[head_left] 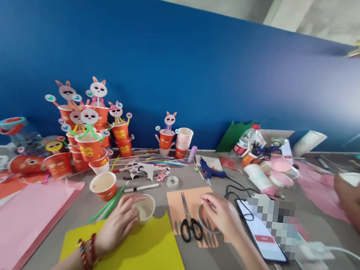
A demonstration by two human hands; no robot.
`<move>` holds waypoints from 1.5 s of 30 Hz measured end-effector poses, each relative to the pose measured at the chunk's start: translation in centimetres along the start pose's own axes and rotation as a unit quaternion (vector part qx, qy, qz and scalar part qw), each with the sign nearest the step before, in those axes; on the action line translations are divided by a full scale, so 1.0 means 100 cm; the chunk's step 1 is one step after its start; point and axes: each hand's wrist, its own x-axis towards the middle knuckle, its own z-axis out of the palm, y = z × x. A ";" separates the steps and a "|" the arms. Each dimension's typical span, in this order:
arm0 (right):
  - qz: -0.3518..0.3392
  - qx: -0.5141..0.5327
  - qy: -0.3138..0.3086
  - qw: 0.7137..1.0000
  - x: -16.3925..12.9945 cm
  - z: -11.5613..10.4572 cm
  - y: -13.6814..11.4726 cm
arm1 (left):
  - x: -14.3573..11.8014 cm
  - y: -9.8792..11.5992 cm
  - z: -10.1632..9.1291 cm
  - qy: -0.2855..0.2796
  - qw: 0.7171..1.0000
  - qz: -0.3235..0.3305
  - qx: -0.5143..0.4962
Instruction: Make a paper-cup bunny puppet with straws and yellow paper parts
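My left hand (121, 221) rests on a white paper cup (146, 208), its fingers closed over the cup's side. The cup's open mouth faces up and towards me. Under that hand lies a sheet of yellow paper (143, 256). My right hand (220, 211) has its fingers curled together at the rim of a grey roll of tape (201, 219); part of the roll is hidden below the hand. Black-handled scissors (191, 229) lie open beside it on orange paper (175, 199) with cut-out shapes.
Red cups with rabbit figures (89, 146) crowd the back left, near a cup stack (184, 142). A blue glue gun (211, 171) and a phone (262, 235) lie to the right. Pink sheets (23, 221) cover the left. Another person's hand (350, 193) holds a white item.
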 end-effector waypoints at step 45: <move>0.036 0.568 -0.088 0.817 0.193 0.096 -0.086 | -0.004 -0.002 0.006 0.012 0.999 0.009 -0.050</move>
